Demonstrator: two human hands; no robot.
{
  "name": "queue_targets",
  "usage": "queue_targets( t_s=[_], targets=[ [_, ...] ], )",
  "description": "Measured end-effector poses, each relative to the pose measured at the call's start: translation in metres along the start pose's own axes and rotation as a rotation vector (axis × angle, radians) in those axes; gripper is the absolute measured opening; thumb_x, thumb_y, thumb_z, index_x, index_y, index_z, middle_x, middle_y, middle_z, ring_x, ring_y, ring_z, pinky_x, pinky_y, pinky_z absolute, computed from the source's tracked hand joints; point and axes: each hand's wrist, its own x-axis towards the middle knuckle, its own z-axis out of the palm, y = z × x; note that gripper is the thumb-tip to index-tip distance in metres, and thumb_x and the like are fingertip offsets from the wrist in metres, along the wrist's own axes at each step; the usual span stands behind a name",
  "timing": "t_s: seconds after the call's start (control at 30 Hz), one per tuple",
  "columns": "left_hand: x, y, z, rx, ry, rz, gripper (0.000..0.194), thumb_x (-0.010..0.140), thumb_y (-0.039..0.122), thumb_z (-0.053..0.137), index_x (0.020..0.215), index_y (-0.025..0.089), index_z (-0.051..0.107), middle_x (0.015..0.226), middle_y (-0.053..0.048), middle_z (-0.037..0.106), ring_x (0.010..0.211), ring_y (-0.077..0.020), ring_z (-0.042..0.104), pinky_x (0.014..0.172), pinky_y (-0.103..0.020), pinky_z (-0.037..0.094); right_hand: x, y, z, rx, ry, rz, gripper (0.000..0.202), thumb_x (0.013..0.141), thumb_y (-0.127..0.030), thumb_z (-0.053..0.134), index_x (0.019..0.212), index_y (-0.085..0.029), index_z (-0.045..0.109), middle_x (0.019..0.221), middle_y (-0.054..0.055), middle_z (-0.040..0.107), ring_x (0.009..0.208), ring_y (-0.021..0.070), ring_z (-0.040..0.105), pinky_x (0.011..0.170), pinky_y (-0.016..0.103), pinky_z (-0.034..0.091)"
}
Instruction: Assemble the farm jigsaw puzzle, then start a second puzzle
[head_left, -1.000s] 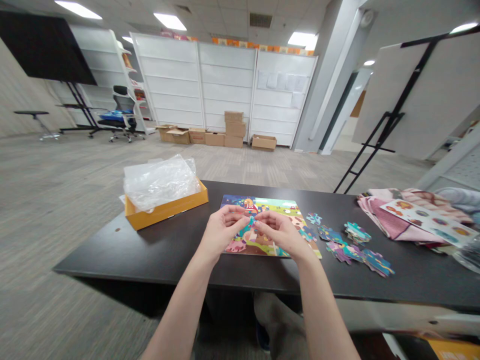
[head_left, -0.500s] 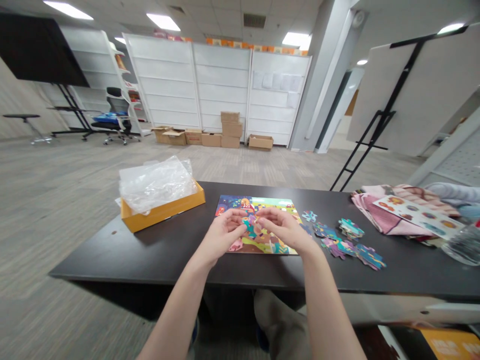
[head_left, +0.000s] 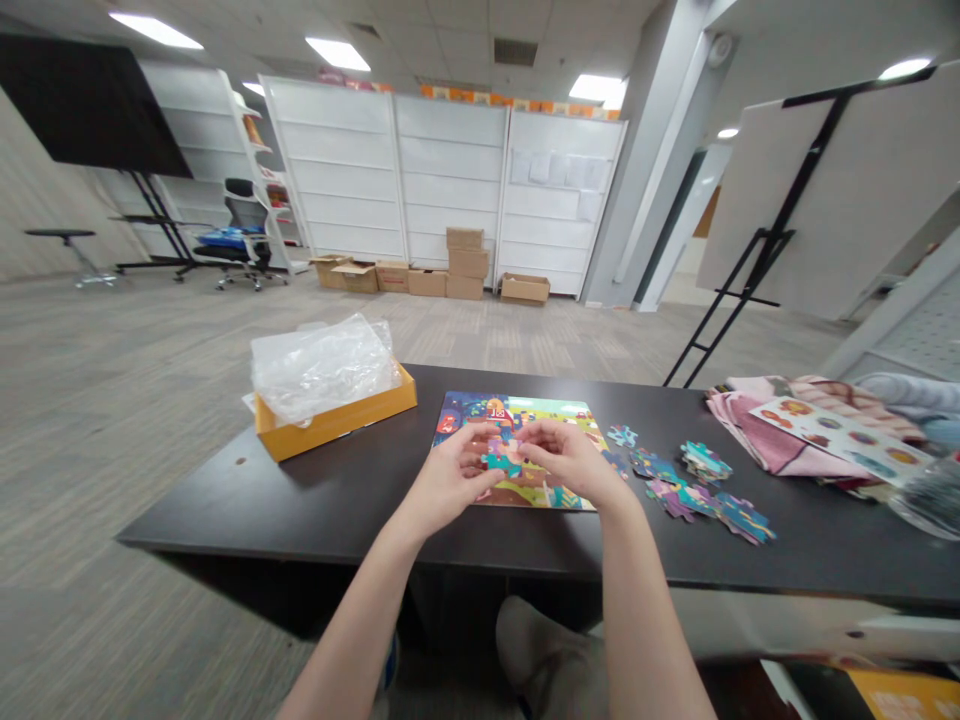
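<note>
A teal and purple puzzle piece (head_left: 502, 460) is held up between my two hands above a colourful printed picture board (head_left: 574, 415). My right hand (head_left: 564, 460) pinches the piece at its right edge between thumb and fingers. From the other side, the curved fingers and thumb of my left hand (head_left: 459, 472) are around its left edge. Right of the board, several loose puzzle pieces (head_left: 679, 490) lie scattered, and a small stack of pieces (head_left: 705, 461) sits just behind them. My hands cover the middle of the board.
On the left of the black table (head_left: 337, 500) stands a yellow box (head_left: 341, 412) with clear plastic wrapping (head_left: 322, 365). Folded pink cloth (head_left: 757, 440) and a sticker sheet (head_left: 840, 435) lie at the right, near a clear plastic object (head_left: 930, 497). A whiteboard stand (head_left: 761, 255) rises behind.
The puzzle piece has turned slightly between my hands and shows more of its teal face. My left thumb has moved lower, away from its fingers. The camera view has shifted a little.
</note>
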Motion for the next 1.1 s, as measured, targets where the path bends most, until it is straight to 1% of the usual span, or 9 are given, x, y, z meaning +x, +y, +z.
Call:
queue_targets(
  t_s=[0.17,0.3,0.43,0.5,0.6,0.73,0.83,0.93,1.1],
  targets=[
    [-0.001,-0.009,-0.001,0.215,-0.025,0.157,0.046,0.074,0.017,0.075,0.119,0.02,0.065,0.122,-0.01,0.065,0.096,-0.0208,0.07,0.079,-0.034,0.061,0.001,0.002,0.003,-0.016,-0.032,0.026,0.018,0.083,-0.035,0.07,0.091,-0.018,0.068,0.083,0.003,0.071,0.078,0.0173,0.069,0.074,0.031,0.055],
    [0.001,-0.016,-0.001,0.354,-0.048,0.216,0.046,0.08,0.017,0.069,0.126,0.022,0.065,0.129,-0.011,0.057,0.105,-0.023,0.067,0.08,-0.035,0.062,-0.001,0.005,0.0,-0.034,-0.04,0.064,0.017,0.083,-0.034,0.07,0.091,-0.019,0.066,0.082,0.002,0.071,0.076,0.0172,0.069,0.071,0.03,0.055],
    [0.001,-0.019,0.002,0.507,-0.082,0.258,0.052,0.084,0.016,0.064,0.135,0.024,0.06,0.132,-0.01,0.055,0.113,-0.0238,0.063,0.087,-0.036,0.061,-0.006,0.01,-0.012,-0.141,0.041,0.099,0.016,0.084,-0.032,0.067,0.092,-0.019,0.067,0.084,0.003,0.071,0.075,0.017,0.068,0.068,0.029,0.055],
    [0.0,-0.021,0.004,0.588,-0.104,0.3,0.05,0.085,0.017,0.065,0.134,0.024,0.061,0.132,-0.01,0.056,0.12,-0.0252,0.059,0.097,-0.04,0.057,-0.011,0.011,-0.02,-0.246,0.069,0.101,0.014,0.083,-0.028,0.066,0.093,-0.018,0.068,0.084,0.004,0.071,0.074,0.0164,0.067,0.069,0.029,0.054],
    [0.0,-0.021,0.008,0.721,-0.122,0.362,0.046,0.083,0.024,0.073,0.128,0.023,0.064,0.131,-0.011,0.058,0.127,-0.0288,0.053,0.11,-0.049,0.047,-0.021,0.012,-0.031,-0.399,0.026,0.14,0.013,0.079,-0.02,0.067,0.092,-0.018,0.071,0.083,0.004,0.071,0.071,0.0159,0.065,0.066,0.028,0.052],
    [0.004,-0.018,0.017,0.821,-0.136,0.392,0.043,0.079,0.031,0.078,0.121,0.023,0.069,0.128,-0.011,0.061,0.135,-0.0341,0.044,0.115,-0.055,0.04,-0.034,0.012,-0.039,-0.552,-0.016,0.224,0.024,0.071,-0.013,0.071,0.094,-0.02,0.071,0.093,0.004,0.072,0.071,0.0157,0.063,0.063,0.027,0.047],
    [0.007,-0.016,0.024,0.857,-0.151,0.368,0.041,0.08,0.031,0.077,0.12,0.024,0.069,0.131,-0.011,0.061,0.138,-0.0365,0.041,0.115,-0.058,0.039,-0.039,0.011,-0.039,-0.629,-0.016,0.25,0.04,0.064,-0.01,0.075,0.102,-0.022,0.072,0.101,0.004,0.072,0.08,0.0186,0.064,0.069,0.029,0.047],
    [0.01,-0.017,0.028,0.88,-0.169,0.353,0.039,0.083,0.031,0.073,0.121,0.024,0.068,0.134,-0.012,0.06,0.138,-0.0361,0.041,0.113,-0.057,0.041,-0.039,0.011,-0.035,-0.712,-0.058,0.241,0.051,0.058,-0.011,0.083,0.107,-0.021,0.072,0.11,0.007,0.07,0.1,0.0251,0.063,0.085,0.034,0.048],
    [0.012,-0.02,0.027,0.9,-0.198,0.329,0.04,0.083,0.028,0.071,0.123,0.021,0.067,0.134,-0.014,0.059,0.136,-0.0356,0.044,0.112,-0.056,0.042,-0.037,0.014,-0.031,-0.805,-0.091,0.251,0.048,0.059,-0.012,0.083,0.105,-0.022,0.073,0.114,0.008,0.066,0.113,0.0274,0.059,0.093,0.035,0.045]
  ],
)
